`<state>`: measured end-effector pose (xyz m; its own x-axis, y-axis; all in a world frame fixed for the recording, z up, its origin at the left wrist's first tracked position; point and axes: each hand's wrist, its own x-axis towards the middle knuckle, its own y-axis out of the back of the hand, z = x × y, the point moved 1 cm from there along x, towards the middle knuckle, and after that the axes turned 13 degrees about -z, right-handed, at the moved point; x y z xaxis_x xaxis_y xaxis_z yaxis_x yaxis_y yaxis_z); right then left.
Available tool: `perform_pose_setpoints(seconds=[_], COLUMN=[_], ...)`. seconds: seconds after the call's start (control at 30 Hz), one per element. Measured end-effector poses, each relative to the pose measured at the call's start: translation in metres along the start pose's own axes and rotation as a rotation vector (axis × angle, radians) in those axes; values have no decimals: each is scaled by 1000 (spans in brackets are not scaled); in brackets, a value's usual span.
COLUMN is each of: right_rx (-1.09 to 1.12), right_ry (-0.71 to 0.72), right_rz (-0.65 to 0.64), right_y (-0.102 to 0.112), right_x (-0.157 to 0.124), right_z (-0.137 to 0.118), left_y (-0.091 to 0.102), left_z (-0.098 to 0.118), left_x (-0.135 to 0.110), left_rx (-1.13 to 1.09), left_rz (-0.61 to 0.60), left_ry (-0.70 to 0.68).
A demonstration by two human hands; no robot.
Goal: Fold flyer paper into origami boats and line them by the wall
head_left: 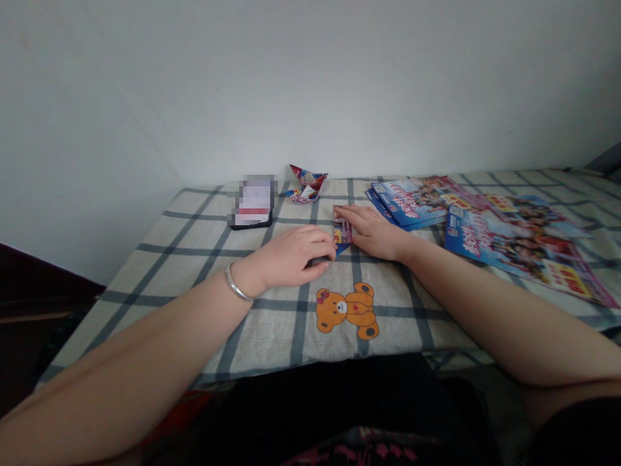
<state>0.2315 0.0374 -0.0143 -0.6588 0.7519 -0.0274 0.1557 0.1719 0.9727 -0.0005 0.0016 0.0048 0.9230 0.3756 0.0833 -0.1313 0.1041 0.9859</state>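
The folded paper (342,233) lies on the cloth (272,336) over the bench (189,220), between the two hands. The right hand (372,230) is spread, unclenched, its fingers over the paper's far end and right side; the left hand (303,254) curls at the near left edge, and whether it pinches the paper I cannot tell. The main risk looks like slipping: with pressure from one side only, the paper could skew and its layers set a crooked crease. The soft cloth may give under a hard press or ruck up, blurring the fold. The right forearm passes close to the front leaflet (524,252), so a sweep could shift it. The paper boat (308,184), near the phone (253,202), would probably crush if knocked.
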Motion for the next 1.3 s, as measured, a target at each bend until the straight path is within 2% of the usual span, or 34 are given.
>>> perform_pose_setpoints(seconds=[0.13,0.27,0.37,0.5,0.63,0.87,1.07,1.3], right_rx=[-36,-120,-118,-57,-22,3,12,56], right_ry=[-9,-129,-112,-12,96,167,210,247], right_rz=[97,178,201,198,167,136,85,58], right_y=[5,5,2,1,3,0,0,1], right_x=[-5,-8,-6,-3,-3,-4,-4,-4], right_z=[-10,-16,-12,-8,-12,-10,-11,-10], left_y=[-3,-4,-4,-6,-5,-4,-7,-8], left_z=[-1,-1,-4,-9,-8,-7,-9,-11], left_x=[1,0,-1,-2,-1,-2,-2,-1], left_rx=[26,122,223,213,202,276,232,240], left_rz=[34,30,45,29,30,217,116,95], left_ry=[50,76,183,322,374,468,475,473])
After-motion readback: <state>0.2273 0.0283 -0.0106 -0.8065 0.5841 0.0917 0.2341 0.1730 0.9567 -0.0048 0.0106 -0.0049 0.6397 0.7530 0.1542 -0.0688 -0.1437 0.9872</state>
